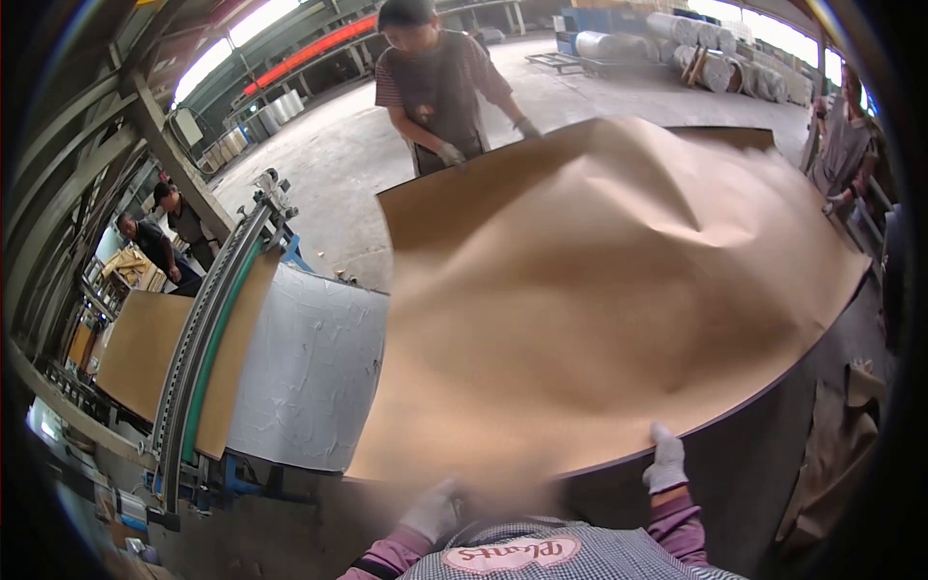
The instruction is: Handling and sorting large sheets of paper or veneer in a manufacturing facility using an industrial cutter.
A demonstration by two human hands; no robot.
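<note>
Both gloved hands, left hand [432,512] & right hand [665,462], fingers clamped on near edge of billowing brown paper sheet [599,290]; best keep pull even w/ co-worker's hands [451,154] opposite.

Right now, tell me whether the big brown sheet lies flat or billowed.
Billowed: the brown sheet humps up with creases in its middle, and only its edges lie low.

Head cam, looks down, prob. close.

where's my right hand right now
In the head view, your gloved right hand sits low and right of centre, gripping the near edge of the big brown paper sheet, across from the co-worker's gloved hand.
</note>
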